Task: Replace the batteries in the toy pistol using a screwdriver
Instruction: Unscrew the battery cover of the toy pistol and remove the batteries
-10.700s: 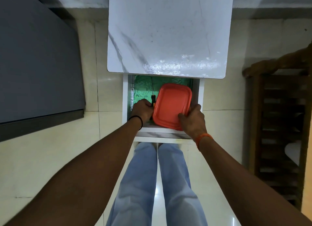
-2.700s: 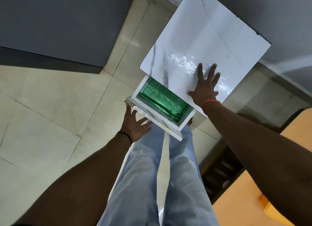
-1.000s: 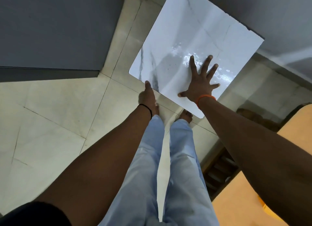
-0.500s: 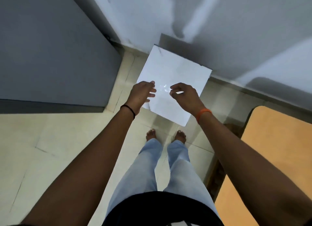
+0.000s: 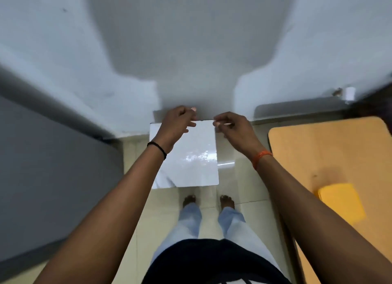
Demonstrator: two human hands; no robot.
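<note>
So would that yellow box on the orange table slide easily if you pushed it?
Probably. The yellow box looks like smooth plastic lying flat on the orange table, so it should slide, not roll. It sits low and wide, so it is unlikely to tip. How heavy it is, I can't tell.

Stood against the pale wall (image 5: 191,40) — a white marble-topped side table (image 5: 191,165), glossy under the light. Sat to its right, an orange table (image 5: 331,156) with a yellow box (image 5: 340,201) on it. Loomed on the left — a grey cabinet (image 5: 53,177) over cream floor tiles (image 5: 227,175).
</note>
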